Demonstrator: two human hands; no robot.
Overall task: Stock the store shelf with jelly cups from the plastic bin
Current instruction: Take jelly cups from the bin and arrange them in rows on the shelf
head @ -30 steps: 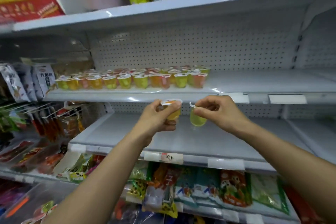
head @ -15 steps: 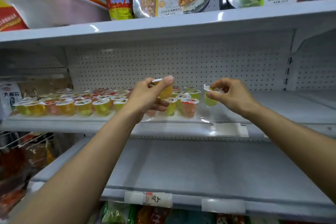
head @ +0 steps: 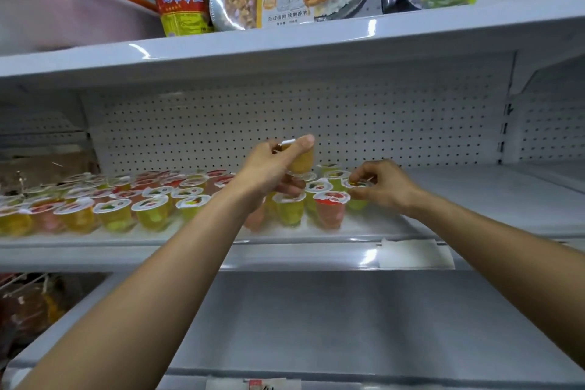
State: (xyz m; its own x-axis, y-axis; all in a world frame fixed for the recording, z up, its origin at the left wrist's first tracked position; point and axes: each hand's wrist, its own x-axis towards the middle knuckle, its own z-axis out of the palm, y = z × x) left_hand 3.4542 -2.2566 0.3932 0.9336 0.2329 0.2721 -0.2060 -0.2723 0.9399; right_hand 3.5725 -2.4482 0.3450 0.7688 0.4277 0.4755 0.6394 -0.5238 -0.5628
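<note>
Left hand (head: 269, 168) grip pinches yellow jelly cup (head: 300, 160) above shelf (head: 474, 199); right hand (head: 384, 185) grip pinches green jelly cup (head: 356, 203) at row end.

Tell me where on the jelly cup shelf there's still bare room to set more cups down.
The middle shelf is bare from the right hand and its green cup across to the right upright. Left of that, the jelly cups pack it from front edge to pegboard. The left hand holds an orange cup above them.
</note>
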